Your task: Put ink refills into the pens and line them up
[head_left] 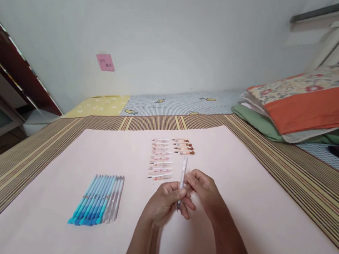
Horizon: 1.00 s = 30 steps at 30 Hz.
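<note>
A clear pen (183, 173) stands nearly upright between my hands over the pink sheet. My left hand (165, 202) pinches its lower part between thumb and fingers. My right hand (203, 187) has its thumb and fingertips closed at the pen's middle, from the right. Just beyond my hands lie several thin pen refills with pinkish patterned pieces (161, 158) in a column, and brown-tipped pieces (187, 147) to their upper right. On the left, several blue pens (93, 198) lie side by side, with several clear pens (114, 199) along their right edge.
The pink sheet (44, 210) lies on a striped mat (276, 171). Folded bedding with an orange and floral cover (320, 106) is at the back right. A pink note (105, 62) is on the wall behind.
</note>
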Each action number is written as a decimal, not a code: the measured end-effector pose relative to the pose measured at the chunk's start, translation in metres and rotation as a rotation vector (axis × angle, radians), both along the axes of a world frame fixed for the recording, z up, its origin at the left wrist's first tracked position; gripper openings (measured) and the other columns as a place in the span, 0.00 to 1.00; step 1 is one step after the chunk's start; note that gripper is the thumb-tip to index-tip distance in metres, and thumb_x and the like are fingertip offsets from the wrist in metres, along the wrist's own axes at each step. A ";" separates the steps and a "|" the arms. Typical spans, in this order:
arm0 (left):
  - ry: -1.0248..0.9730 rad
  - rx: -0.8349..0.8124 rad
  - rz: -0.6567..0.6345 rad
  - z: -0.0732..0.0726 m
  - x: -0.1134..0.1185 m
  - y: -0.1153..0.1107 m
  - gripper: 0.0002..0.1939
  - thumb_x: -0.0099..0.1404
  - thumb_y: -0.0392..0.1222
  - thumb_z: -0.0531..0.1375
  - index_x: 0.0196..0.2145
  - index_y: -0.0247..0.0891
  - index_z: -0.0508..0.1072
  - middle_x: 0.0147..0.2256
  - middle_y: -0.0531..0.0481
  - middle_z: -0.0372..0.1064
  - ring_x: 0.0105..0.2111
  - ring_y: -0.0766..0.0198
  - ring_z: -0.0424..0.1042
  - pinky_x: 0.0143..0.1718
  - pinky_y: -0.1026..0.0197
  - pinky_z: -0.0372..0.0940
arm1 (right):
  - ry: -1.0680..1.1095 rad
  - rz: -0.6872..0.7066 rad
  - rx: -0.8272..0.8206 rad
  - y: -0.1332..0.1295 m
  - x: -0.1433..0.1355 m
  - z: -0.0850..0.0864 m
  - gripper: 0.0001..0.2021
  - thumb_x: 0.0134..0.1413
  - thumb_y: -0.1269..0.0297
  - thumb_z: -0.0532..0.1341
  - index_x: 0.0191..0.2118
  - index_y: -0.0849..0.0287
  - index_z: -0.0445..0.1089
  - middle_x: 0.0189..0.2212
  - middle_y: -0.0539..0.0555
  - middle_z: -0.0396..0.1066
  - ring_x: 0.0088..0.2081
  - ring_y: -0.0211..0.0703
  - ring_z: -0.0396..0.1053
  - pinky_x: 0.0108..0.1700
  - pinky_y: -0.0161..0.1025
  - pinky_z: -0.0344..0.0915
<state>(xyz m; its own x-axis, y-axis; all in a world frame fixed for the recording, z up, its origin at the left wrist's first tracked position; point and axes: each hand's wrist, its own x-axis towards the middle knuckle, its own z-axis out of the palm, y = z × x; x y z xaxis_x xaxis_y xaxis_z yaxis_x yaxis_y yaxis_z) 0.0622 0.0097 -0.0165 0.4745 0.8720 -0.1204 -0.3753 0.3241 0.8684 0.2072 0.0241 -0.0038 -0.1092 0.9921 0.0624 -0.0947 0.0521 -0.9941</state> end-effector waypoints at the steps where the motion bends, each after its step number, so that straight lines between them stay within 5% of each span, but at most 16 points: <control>1: -0.015 -0.004 -0.025 0.000 0.000 0.000 0.24 0.54 0.57 0.71 0.30 0.31 0.73 0.23 0.41 0.76 0.16 0.64 0.70 0.19 0.64 0.63 | 0.024 0.053 -0.027 0.000 0.001 0.000 0.19 0.51 0.45 0.66 0.26 0.57 0.68 0.16 0.46 0.66 0.17 0.37 0.64 0.22 0.36 0.64; 5: -0.027 0.008 -0.038 -0.004 0.000 0.001 0.24 0.55 0.56 0.70 0.32 0.29 0.75 0.25 0.39 0.77 0.18 0.64 0.71 0.20 0.65 0.64 | 0.118 0.227 -0.140 -0.004 -0.005 -0.002 0.20 0.52 0.42 0.64 0.34 0.56 0.70 0.09 0.40 0.55 0.09 0.38 0.58 0.14 0.35 0.57; 16: 0.164 0.127 0.137 0.005 0.001 -0.007 0.21 0.54 0.53 0.71 0.30 0.29 0.76 0.25 0.41 0.77 0.18 0.63 0.73 0.24 0.63 0.66 | 0.105 0.062 -0.067 -0.009 -0.010 -0.006 0.18 0.51 0.46 0.66 0.27 0.57 0.69 0.12 0.42 0.57 0.12 0.32 0.52 0.15 0.32 0.48; 24: 0.304 0.135 0.197 0.019 0.000 -0.063 0.21 0.51 0.54 0.71 0.27 0.31 0.73 0.20 0.46 0.74 0.14 0.66 0.69 0.18 0.66 0.60 | 0.009 0.005 -0.019 -0.065 -0.010 0.004 0.18 0.51 0.47 0.67 0.28 0.60 0.72 0.16 0.46 0.65 0.17 0.35 0.60 0.21 0.34 0.57; 30: 0.301 0.106 0.300 0.021 -0.013 -0.129 0.23 0.48 0.53 0.73 0.32 0.34 0.72 0.21 0.51 0.73 0.17 0.68 0.68 0.22 0.65 0.64 | 0.358 -0.115 -0.172 -0.109 -0.006 0.013 0.20 0.40 0.47 0.74 0.28 0.62 0.76 0.22 0.48 0.67 0.23 0.33 0.62 0.24 0.32 0.62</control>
